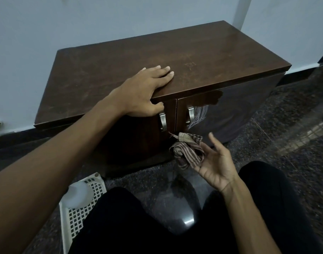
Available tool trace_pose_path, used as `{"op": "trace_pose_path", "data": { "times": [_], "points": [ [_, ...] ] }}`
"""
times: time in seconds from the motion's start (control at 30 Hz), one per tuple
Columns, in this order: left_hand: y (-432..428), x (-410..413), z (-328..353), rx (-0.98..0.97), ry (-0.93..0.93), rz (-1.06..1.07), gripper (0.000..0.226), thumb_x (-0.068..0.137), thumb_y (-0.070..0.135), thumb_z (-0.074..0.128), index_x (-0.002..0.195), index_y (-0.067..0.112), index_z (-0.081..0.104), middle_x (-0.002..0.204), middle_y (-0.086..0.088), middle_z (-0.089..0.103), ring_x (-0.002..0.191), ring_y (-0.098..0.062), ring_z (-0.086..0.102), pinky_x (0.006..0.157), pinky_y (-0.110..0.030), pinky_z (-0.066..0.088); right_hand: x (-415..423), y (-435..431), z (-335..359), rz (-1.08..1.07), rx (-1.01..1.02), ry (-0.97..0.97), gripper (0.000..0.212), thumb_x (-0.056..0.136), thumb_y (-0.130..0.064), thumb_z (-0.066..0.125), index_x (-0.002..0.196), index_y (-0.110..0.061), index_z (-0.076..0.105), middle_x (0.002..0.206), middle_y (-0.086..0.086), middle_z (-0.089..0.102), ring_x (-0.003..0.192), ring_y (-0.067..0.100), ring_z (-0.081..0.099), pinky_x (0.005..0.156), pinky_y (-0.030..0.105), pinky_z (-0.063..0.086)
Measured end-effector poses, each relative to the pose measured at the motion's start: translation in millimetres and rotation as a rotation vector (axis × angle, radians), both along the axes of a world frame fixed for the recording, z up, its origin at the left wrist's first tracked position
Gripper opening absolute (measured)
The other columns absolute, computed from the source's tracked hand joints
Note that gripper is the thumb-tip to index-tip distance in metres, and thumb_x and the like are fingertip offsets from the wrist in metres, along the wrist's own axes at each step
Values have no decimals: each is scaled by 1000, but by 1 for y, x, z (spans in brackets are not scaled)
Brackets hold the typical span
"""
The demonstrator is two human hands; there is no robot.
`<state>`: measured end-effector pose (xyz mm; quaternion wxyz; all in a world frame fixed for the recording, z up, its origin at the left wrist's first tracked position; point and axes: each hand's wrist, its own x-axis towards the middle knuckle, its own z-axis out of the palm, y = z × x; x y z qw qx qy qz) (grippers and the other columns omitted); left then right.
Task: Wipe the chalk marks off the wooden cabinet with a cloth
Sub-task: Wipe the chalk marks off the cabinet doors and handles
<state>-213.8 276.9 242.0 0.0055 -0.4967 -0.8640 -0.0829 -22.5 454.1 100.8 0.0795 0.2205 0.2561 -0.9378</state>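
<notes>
A low dark wooden cabinet (202,57) stands against the wall, with two doors and metal handles. Faint white chalk marks (199,116) show on the right door beside its handle. My left hand (144,88) rests on the front edge of the cabinet top, fingers flat on the wood and thumb under the lip. My right hand (214,162) is below the doors, palm up, with a crumpled striped brown cloth (188,151) lying against its fingertips; the fingers look loosely spread.
A white perforated plastic basket (80,213) with a pale round item in it lies on the speckled dark floor at lower left. My knees in black trousers (267,208) fill the bottom. A pale wall (65,24) backs the cabinet.
</notes>
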Motion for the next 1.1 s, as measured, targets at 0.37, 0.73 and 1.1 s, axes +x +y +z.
{"op": "trace_pose_path", "data": {
  "times": [0.37, 0.73, 1.1],
  "points": [
    [1, 1, 2, -6, 4, 0, 89, 76, 45, 50, 157, 18, 26, 165, -2, 21, 153, -20, 15, 123, -51, 15, -23, -6, 17, -791, 1015, -92, 41, 87, -20, 74, 125, -21, 58, 115, 1, 68, 106, 10, 66, 89, 21, 53],
    [1, 0, 0, 7, 8, -8, 94, 71, 57, 39, 157, 19, 27, 164, 0, 22, 152, -19, 16, 123, -53, 17, -57, -18, 0, -1040, 1673, 101, 45, 88, -12, 73, 131, -4, 61, 123, 15, 59, 116, 17, 59, 99, 16, 48],
    [1, -2, -1, 20, 12, -10, 92, 73, 55, 43, 156, 19, 28, 164, 0, 23, 152, -19, 17, 122, -54, 21, -58, -19, -43, -1011, 1716, 83, 43, 84, 3, 72, 126, 1, 63, 117, 19, 62, 112, 13, 58, 96, 10, 47]
  ]
}}
